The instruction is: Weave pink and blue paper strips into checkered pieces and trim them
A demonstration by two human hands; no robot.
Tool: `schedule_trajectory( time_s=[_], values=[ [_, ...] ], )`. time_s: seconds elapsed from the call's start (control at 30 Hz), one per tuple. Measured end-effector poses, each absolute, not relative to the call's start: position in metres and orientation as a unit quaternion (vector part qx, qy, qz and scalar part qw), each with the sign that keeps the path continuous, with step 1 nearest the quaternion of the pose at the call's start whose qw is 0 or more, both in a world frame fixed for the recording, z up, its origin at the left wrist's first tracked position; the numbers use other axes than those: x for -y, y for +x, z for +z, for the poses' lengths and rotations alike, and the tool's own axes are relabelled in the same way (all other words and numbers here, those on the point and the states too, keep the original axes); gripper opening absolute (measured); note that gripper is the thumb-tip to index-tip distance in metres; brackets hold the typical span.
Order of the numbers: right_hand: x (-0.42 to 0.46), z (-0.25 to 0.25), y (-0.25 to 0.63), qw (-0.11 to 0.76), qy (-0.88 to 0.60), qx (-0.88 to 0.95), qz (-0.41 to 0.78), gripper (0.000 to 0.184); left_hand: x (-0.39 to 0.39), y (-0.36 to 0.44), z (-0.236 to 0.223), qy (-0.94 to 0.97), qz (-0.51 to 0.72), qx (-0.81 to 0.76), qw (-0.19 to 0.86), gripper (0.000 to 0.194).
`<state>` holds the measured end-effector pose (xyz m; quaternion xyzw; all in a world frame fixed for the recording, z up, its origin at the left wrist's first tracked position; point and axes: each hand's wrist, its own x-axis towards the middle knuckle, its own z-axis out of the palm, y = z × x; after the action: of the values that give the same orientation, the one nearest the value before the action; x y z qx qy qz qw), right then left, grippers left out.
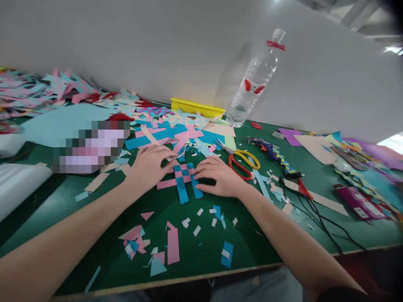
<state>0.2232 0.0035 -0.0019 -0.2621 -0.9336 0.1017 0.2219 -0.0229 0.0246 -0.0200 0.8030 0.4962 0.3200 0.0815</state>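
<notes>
A small weave of pink and blue paper strips (183, 178) lies flat on the green table between my hands. At its upper left edge, my left hand (149, 165) is closed, thumb and fingertips on the paper. Just beyond those fingers lies a clear ring that looks like a tape roll (181, 147), partly hidden by the hand. From the right, my right hand (218, 176) grips the weave's edge, with fingertips and thumb on the right blue strip. Scissors (241, 159) with one red and one yellow handle rest open beyond the right hand.
Behind stands a water bottle (252, 84), near a yellow tray (197, 108). Paper scraps (173, 245) litter the front. A blurred-out flat object (94, 149) is at left. Black cords (317, 214) and a purple box (360, 203) lie right. The table's front edge (176, 280) is close.
</notes>
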Motion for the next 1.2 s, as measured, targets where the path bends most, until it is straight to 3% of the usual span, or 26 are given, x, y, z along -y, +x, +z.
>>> schedule_trajectory(
  time_s=[0.27,0.4,0.5,0.67,0.83,1.2],
  values=[
    [-0.001,-0.001,0.221,0.211,-0.236,0.946,0.071,0.02,-0.024,-0.029,-0.018,0.803,0.248,-0.537,-0.078,0.026],
    [-0.003,-0.003,0.223,0.24,-0.238,0.937,0.093,0.02,-0.026,-0.031,-0.019,0.816,0.222,-0.524,-0.105,0.021],
    [-0.005,-0.002,0.226,0.257,-0.249,0.925,0.129,0.031,-0.027,-0.031,-0.02,0.814,0.234,-0.52,-0.11,0.019],
    [-0.007,0.0,0.227,0.21,-0.262,0.926,0.174,0.049,-0.025,-0.027,-0.016,0.845,0.272,-0.453,-0.081,0.016],
    [-0.007,-0.001,0.226,0.179,-0.276,0.928,0.175,0.044,-0.023,-0.021,-0.015,0.886,0.253,-0.384,-0.056,0.017],
    [-0.006,-0.002,0.223,0.186,-0.292,0.924,0.16,0.024,-0.034,-0.039,-0.021,0.832,0.245,-0.486,-0.105,0.022]
  ],
)
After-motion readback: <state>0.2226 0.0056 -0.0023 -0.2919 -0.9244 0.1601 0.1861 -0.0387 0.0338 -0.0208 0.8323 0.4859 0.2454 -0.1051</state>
